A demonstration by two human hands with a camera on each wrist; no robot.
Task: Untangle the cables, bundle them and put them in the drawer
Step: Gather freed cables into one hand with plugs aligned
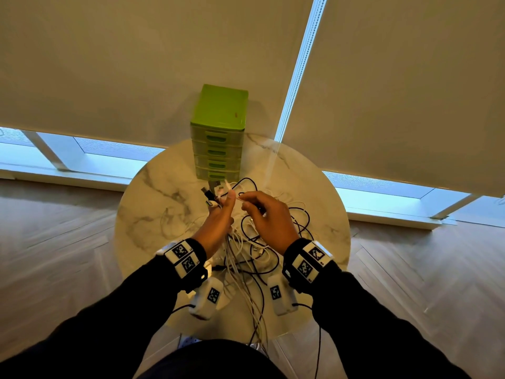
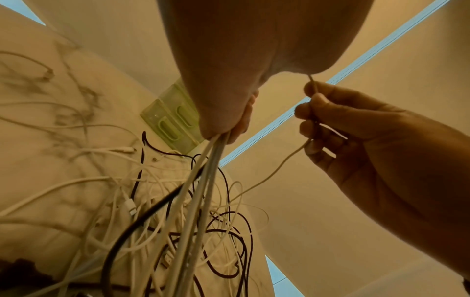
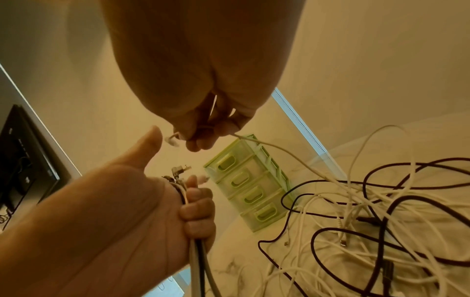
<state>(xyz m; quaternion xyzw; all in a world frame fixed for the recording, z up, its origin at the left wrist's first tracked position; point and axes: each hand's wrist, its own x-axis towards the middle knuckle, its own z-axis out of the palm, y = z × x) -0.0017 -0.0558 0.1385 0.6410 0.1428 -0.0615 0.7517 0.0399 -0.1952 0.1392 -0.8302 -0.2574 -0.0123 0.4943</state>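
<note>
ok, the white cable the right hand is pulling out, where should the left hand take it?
Just behind its plug, on the stiff end jutting left from the right hand. Come from the left with the raised thumb; the left hand already holds a cable bundle, so only thumb and forefinger are free.

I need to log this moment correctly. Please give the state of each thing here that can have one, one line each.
left hand: grips a bunch of cables near their plugs, thumb raised
right hand: fingers pinch one thin white cable
cable pile: tangled on the table
green drawer unit: upright, all visible drawers closed
</note>
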